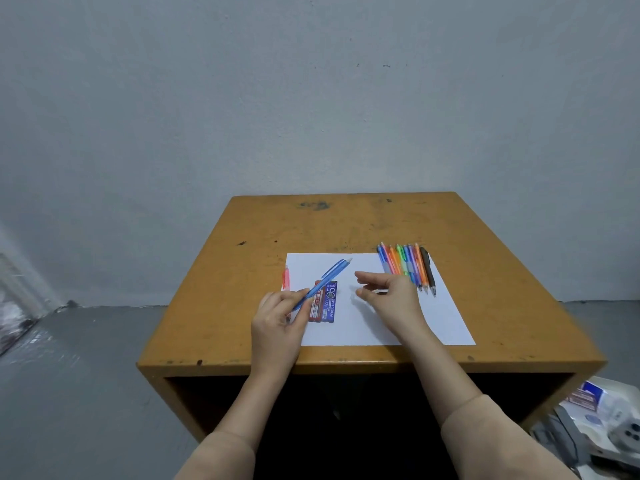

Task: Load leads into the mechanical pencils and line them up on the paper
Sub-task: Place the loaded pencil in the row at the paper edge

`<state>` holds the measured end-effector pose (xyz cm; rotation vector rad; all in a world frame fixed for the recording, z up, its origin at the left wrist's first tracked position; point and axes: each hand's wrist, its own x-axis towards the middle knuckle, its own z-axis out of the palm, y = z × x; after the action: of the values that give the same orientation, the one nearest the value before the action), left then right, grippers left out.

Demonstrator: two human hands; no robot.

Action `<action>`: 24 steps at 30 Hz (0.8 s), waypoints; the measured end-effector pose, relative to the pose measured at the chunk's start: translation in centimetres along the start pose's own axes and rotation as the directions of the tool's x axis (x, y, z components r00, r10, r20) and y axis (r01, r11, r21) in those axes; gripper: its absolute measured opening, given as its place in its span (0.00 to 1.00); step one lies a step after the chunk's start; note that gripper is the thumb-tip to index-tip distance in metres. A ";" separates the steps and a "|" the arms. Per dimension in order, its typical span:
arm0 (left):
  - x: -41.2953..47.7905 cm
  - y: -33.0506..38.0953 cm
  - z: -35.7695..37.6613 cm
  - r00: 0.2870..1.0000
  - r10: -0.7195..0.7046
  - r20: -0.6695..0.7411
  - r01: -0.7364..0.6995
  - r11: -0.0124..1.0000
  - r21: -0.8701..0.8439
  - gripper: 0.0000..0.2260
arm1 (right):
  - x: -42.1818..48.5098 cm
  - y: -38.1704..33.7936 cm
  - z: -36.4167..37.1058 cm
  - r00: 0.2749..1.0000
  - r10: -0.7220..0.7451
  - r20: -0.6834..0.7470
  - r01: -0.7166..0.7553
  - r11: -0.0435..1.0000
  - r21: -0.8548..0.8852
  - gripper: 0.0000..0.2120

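Wooden table (346, 220), white paper (433, 323) lying flat on it. Row of pencils (407, 268) side by side on the paper's far right corner. Two lead boxes (327, 304) on its left part. My left hand (277, 323) pinches the blue pencil (329, 275) near its lower end, angled up over the boxes. Right hand (391, 296) hovers over the middle of the paper, fingers loosely apart, nothing visible between them. Pink pencil (286, 280) at the left edge. I judge the pencil light, stiff, slick plastic: grip mid-barrel. Leads likely brittle.
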<state>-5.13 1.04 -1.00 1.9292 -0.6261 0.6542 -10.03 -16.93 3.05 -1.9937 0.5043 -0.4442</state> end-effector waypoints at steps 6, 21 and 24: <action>0.0 0.0 -0.1 1.000 0.000 0.000 0.000 1.000 0.001 0.10 | 0.1 0.4 1.3 0.997 -0.023 0.067 0.038 0.971 -0.236 0.17; 0.0 -0.2 0.0 1.000 -0.013 0.020 0.013 1.000 -0.002 0.10 | -0.3 -1.4 0.1 0.993 0.056 -0.103 -0.026 0.961 0.277 0.10; 0.0 -0.2 0.1 1.000 -0.004 0.018 0.004 1.000 -0.006 0.10 | -0.4 -2.4 -0.2 0.986 0.069 -0.154 -0.002 0.919 0.395 0.10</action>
<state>-4.98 1.09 -1.19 1.9326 -0.6350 0.6324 -10.06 -15.88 5.24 -1.5643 0.5078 -0.6397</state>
